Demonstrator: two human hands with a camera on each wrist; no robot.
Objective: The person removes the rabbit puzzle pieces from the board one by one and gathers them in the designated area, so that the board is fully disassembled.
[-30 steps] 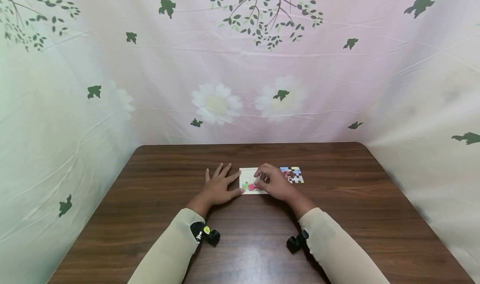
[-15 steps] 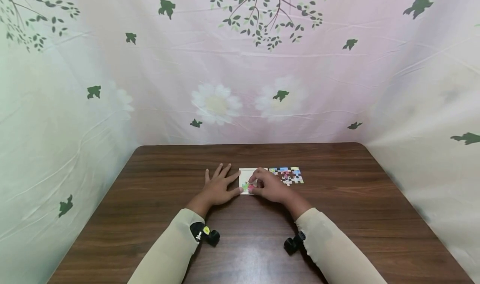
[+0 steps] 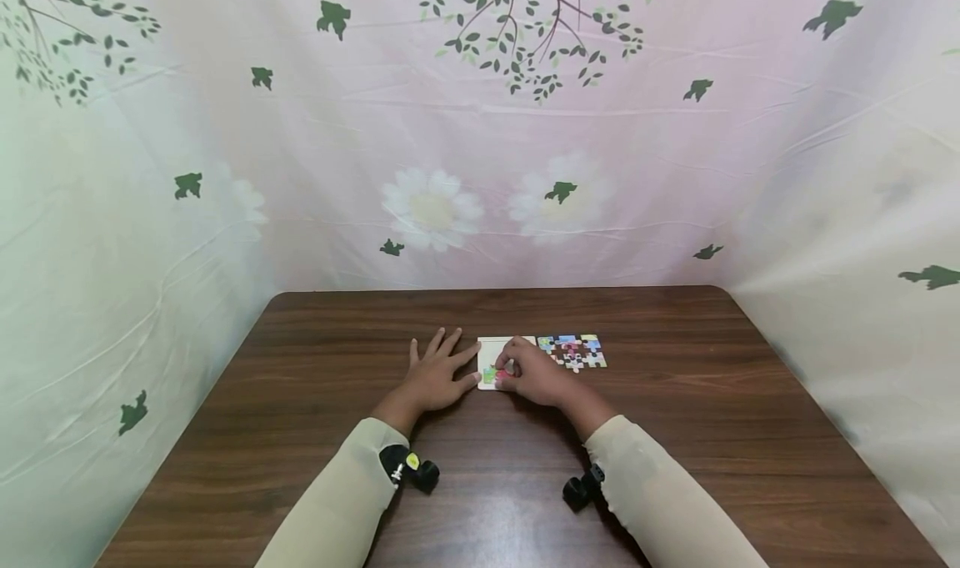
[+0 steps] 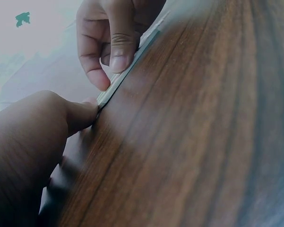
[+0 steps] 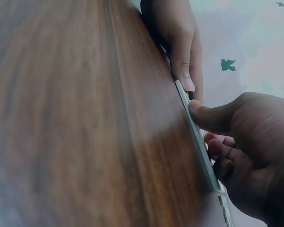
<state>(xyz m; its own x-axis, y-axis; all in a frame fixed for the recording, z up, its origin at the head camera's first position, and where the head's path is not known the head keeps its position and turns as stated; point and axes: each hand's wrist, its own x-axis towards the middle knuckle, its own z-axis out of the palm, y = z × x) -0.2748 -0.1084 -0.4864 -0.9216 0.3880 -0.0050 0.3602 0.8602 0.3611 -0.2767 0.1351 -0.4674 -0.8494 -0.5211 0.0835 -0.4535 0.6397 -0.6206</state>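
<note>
Steadying the puzzle board (image 3: 487,352) on the bench (image 3: 337,368), left fingers (image 3: 452,341) spread.
My right fingers (image 3: 508,351) curl over it (pinching anything? can't tell); a sideways push could dislodge its coloured pieces (image 3: 490,375).

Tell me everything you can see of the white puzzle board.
The white board is a thin, flat rectangle lying on the brown table; the wrist views show a pale layer over a darker one along its edge. Its near part bears green and pinkish-red colouring; the rest of what shows is plain white. The left hand touches its left side, thumb at the near corner. The right hand covers its right part, thumb at the near edge.
</note>
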